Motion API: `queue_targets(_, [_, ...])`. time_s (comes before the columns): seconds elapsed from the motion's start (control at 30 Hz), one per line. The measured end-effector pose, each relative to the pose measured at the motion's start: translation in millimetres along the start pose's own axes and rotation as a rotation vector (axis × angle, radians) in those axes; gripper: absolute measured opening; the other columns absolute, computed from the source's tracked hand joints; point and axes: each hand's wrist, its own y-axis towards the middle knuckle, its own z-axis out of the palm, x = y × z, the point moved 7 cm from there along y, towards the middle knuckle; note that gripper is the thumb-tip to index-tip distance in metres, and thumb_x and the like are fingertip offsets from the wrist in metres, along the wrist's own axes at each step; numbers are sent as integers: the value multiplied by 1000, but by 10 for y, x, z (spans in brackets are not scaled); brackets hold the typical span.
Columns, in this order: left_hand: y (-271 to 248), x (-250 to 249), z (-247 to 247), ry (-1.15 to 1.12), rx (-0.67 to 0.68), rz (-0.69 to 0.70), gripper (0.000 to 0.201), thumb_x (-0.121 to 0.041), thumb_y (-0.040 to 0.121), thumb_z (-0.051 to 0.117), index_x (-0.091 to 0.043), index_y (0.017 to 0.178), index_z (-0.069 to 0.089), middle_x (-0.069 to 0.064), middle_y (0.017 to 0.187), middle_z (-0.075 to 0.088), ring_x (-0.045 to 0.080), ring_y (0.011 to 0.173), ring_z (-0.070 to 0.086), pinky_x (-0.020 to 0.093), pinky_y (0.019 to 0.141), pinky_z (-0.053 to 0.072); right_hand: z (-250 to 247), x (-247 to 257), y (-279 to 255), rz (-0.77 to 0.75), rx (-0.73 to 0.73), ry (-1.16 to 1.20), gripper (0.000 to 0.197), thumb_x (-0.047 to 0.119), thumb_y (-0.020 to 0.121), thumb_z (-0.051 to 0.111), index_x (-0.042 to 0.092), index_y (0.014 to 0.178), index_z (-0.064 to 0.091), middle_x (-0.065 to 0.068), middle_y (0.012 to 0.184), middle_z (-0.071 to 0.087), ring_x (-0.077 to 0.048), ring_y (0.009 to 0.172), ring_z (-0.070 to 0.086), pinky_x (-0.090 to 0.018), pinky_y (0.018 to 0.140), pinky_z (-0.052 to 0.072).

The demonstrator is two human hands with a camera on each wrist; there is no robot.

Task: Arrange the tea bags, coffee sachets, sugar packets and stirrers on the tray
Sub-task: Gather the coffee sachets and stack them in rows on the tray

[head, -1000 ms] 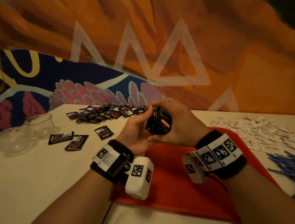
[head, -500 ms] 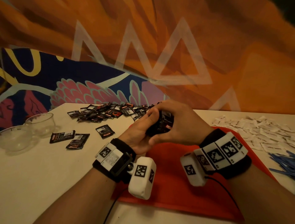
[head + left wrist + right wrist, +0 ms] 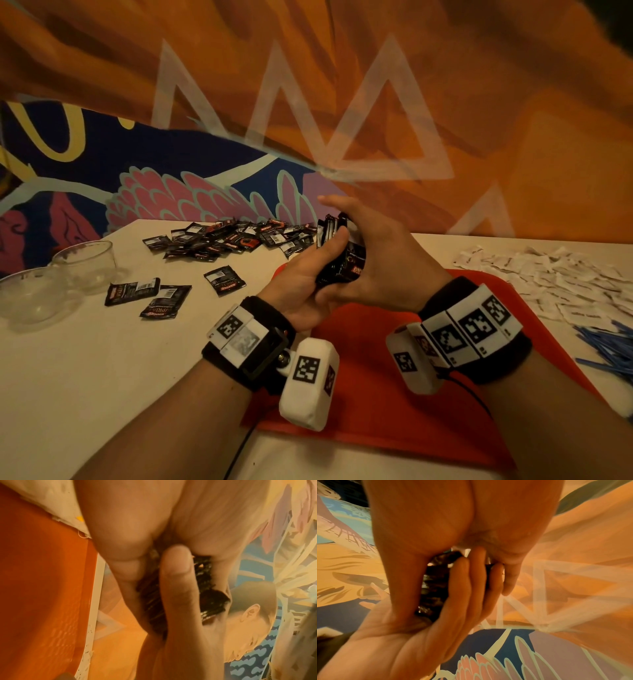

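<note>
A stack of black coffee sachets stands on edge between both palms, held above the far edge of the red tray. The left hand grasps it from the left, thumb laid across the top edges; the right hand cups the other side, its grip closed around the bundle though the forefinger points free. Held this way, the packets are probably being squared into a neat block before going down on the tray. More loose sachets lie on the far worktop, white sugar packets spread at right with blue stirrers nearer, and two glass bowls at left.
</note>
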Motion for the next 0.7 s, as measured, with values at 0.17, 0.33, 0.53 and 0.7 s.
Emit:
queue_targets(0.17, [-7,-27,17,-53,9,2,40,-41,86,63,-14,115,65,5,98,71,18,88,71,27,72,57,-19,-37,1,-5,-104,-9,111,56,47,91,31,143,40,2,132,46,-14,124,42,-32,105,39])
queue_targets(0.33, [7,-4,19,40,25,11,93,-53,61,89,-14,136,52,8,108,68,22,97,69,33,75,57,2,-57,-10,15,-33,2,103,54,49,92,33,137,43,3,120,47,-11,113,45,-14,90,38])
queue_targets(0.53, [6,-28,-9,-52,7,31,62,-42,79,71,-11,131,56,9,106,70,22,95,71,30,76,57,-9,-51,5,0,-43,127,111,47,46,96,32,137,35,9,123,54,-10,113,56,-29,96,49])
queue_targets(0.7, [-3,-75,7,-49,-8,57,56,-40,78,71,-13,125,60,8,106,70,21,95,70,30,77,55,-17,-44,-15,-53,-177,112,104,45,44,97,21,128,39,10,121,43,-3,108,49,-11,92,42])
